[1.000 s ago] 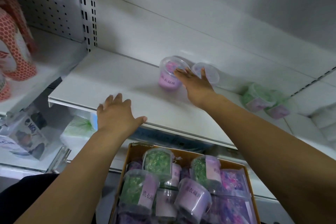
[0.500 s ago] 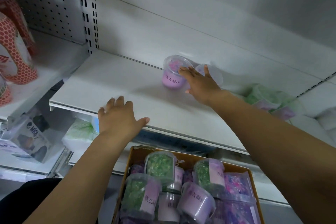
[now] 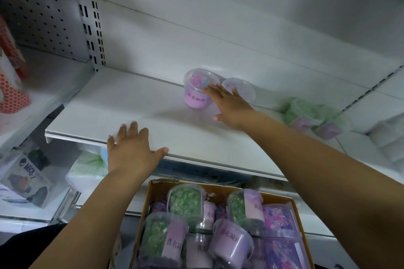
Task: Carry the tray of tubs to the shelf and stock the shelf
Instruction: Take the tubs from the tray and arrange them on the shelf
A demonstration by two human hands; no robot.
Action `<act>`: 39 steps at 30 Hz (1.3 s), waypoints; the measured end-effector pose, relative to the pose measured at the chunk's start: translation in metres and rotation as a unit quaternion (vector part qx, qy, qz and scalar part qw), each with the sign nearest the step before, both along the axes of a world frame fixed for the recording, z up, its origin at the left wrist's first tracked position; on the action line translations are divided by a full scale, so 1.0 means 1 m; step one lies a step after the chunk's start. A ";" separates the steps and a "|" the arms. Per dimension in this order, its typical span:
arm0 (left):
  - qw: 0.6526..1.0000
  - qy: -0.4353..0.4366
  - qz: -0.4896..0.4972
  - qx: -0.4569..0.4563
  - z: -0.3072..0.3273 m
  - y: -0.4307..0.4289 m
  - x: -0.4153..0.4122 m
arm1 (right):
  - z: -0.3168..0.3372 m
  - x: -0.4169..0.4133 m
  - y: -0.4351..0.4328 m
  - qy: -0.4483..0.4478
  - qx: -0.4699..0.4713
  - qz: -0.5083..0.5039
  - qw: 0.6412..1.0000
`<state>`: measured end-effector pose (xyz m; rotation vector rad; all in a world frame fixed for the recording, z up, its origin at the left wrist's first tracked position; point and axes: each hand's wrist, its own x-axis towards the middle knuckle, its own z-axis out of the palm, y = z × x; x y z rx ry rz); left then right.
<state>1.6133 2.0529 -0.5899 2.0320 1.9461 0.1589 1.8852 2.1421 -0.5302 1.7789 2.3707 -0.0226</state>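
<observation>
1. Handling (a judgement, not a thing seen): the pink tub (image 3: 196,94) is probably light, thin-walled plastic. It looks stiff enough to nudge but smooth, so it may slide or tip. It is best taken round the wall, below the lid rim.
2. Appearance: clear round lidded tubs with purple labels in printed characters, holding pink or green beads.
3. Position: the pink tub stands upright at the back of the shelf (image 3: 109,105), with a second tub (image 3: 240,89) just beside it. The green tubs (image 3: 306,113) sit farther right. Many more tubs lie in the cardboard tray (image 3: 153,188) below.
4. Hands: the right hand (image 3: 231,107), fingers straight, touches the pink tub without gripping. The left hand (image 3: 131,150) lies flat on the shelf's front edge and holds nothing.
</observation>
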 end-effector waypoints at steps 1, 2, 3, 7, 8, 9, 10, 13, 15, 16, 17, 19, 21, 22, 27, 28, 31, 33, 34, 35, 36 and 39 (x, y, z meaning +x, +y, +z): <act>1.000 0.000 -0.002 0.000 -0.001 -0.001 0.000 | 0.003 0.000 0.001 -0.007 -0.008 -0.002 1.000; 1.000 -0.001 -0.002 0.002 -0.002 -0.002 0.000 | 0.006 0.000 0.002 -0.014 -0.012 -0.004 1.000; 1.000 -0.002 -0.003 0.003 -0.002 -0.002 0.000 | 0.010 0.000 0.003 -0.020 -0.015 -0.006 1.000; 1.000 -0.002 -0.006 0.003 -0.002 -0.003 -0.002 | 0.015 -0.005 0.001 -0.019 -0.020 -0.010 1.000; 1.000 -0.002 -0.006 0.003 -0.002 -0.002 -0.002 | 0.014 -0.006 -0.002 -0.012 -0.013 -0.011 1.000; 1.000 -0.003 -0.005 0.003 -0.002 -0.002 -0.001 | 0.013 -0.006 -0.007 0.001 -0.002 -0.012 1.000; 1.000 -0.009 -0.004 0.004 -0.001 -0.003 0.000 | 0.011 -0.007 -0.013 0.020 0.013 -0.015 1.000; 0.997 -0.075 -0.010 0.035 -0.003 -0.010 0.008 | 0.008 -0.011 -0.043 0.088 0.060 -0.034 0.994; 0.988 -0.135 -0.021 0.070 -0.004 -0.020 0.013 | 0.006 -0.015 -0.068 0.133 0.086 -0.039 0.987; 0.983 -0.161 -0.024 0.083 -0.005 -0.026 0.015 | 0.005 -0.016 -0.082 0.153 0.095 -0.038 0.983; 0.978 -0.183 -0.026 0.092 -0.006 -0.033 0.016 | 0.004 -0.017 -0.097 0.168 0.097 -0.041 0.980; 0.972 -0.213 -0.030 0.093 -0.008 -0.048 0.020 | -0.002 -0.014 -0.126 0.194 0.090 -0.058 0.975; 0.971 -0.218 -0.055 0.088 -0.012 -0.065 0.024 | -0.012 -0.007 -0.157 0.224 0.073 -0.088 0.968; 0.971 -0.214 -0.066 0.084 -0.015 -0.073 0.026 | -0.018 -0.003 -0.173 0.243 0.065 -0.102 0.962; 0.983 -0.169 -0.070 0.022 -0.033 -0.116 0.026 | -0.061 0.021 -0.255 0.283 0.036 -0.188 0.940; 0.983 -0.171 -0.059 0.005 -0.036 -0.123 0.023 | -0.070 0.023 -0.270 0.298 0.030 -0.209 0.931; 0.986 -0.153 -0.014 -0.063 -0.052 -0.147 0.013 | -0.095 0.025 -0.310 0.337 0.026 -0.254 0.906; 0.988 -0.108 -0.004 -0.110 -0.071 -0.171 0.006 | -0.110 0.025 -0.336 0.362 0.014 -0.299 0.883; 0.986 -0.090 -0.005 -0.142 -0.077 -0.185 0.003 | -0.120 0.025 -0.349 0.371 0.004 -0.320 0.872; 0.981 -0.081 -0.008 -0.177 -0.080 -0.197 0.002 | -0.130 0.026 -0.359 0.379 -0.007 -0.337 0.862; 0.975 -0.081 -0.010 -0.209 -0.081 -0.206 0.002 | -0.137 0.026 -0.367 0.380 -0.016 -0.349 0.857; 0.965 -0.096 -0.006 -0.245 -0.083 -0.214 0.002 | -0.140 0.024 -0.368 0.370 -0.037 -0.355 0.858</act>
